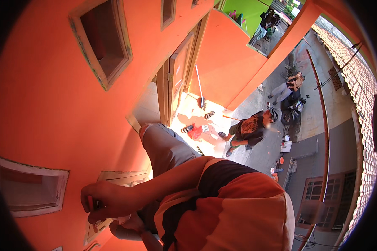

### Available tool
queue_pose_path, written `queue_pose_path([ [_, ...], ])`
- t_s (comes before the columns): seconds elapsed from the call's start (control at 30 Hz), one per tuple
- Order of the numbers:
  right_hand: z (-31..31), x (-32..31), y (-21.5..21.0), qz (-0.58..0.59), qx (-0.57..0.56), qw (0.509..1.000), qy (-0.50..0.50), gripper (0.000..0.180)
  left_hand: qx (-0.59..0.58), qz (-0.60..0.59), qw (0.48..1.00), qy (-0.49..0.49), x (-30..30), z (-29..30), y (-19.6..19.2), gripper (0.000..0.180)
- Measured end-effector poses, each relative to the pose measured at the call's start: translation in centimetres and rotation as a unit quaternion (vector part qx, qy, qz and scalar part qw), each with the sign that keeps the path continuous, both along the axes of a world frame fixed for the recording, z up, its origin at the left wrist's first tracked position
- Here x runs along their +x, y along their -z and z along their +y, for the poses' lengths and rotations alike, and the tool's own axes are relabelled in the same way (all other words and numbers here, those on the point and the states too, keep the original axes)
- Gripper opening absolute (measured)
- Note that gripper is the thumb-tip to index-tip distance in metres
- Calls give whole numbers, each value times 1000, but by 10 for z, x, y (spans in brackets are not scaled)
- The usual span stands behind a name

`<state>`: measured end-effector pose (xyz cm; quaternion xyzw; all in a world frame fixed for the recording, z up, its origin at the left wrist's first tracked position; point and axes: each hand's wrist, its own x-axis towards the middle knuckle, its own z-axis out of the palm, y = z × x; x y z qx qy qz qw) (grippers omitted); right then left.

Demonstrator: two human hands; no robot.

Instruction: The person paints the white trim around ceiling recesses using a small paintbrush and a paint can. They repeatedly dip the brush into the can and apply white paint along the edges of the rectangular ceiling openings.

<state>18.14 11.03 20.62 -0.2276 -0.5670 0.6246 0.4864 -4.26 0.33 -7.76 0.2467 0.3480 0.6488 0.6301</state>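
My right hand reaches across from the lower right, fingers curled around a small red and dark object. Only slivers of that object show between the thumb and fingers, so its kind is unclear. Just below it, my left hand is closed and partly covered by the right forearm; something pale near its fingers cannot be made out. Both hands are close to the orange wall, in front of a wooden-framed opening. My striped orange and black sleeve fills the lower middle, beside my leg in grey trousers.
A wooden door stands ajar. Beyond it are a long-handled dustpan, sandals and a red plastic bag. One person stands outside; another leans near a motorcycle. A long pole crosses the right.
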Motion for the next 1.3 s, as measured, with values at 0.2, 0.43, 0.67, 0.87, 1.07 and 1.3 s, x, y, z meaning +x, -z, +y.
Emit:
queue_pose_path([
  [0.2,-11,37,6,41,-138,990,4,24,-29,306,951,-43,6,10,0,64],
  [0.43,8,25,10,136,-80,987,-26,25,33,268,963,6,-2,-4,15,68],
  [0.67,16,28,-30,28,62,996,-60,28,-62,482,863,-138,49,1,-66,89],
  [0.87,17,9,-48,-124,376,918,10,36,-68,537,828,-147,51,2,-65,84],
  [1.07,65,1,-113,-163,569,806,9,38,-81,573,793,-189,56,9,-84,76],
  [1.3,91,-29,-180,-261,580,771,-41,17,-90,597,783,-152,50,4,-63,85],
])
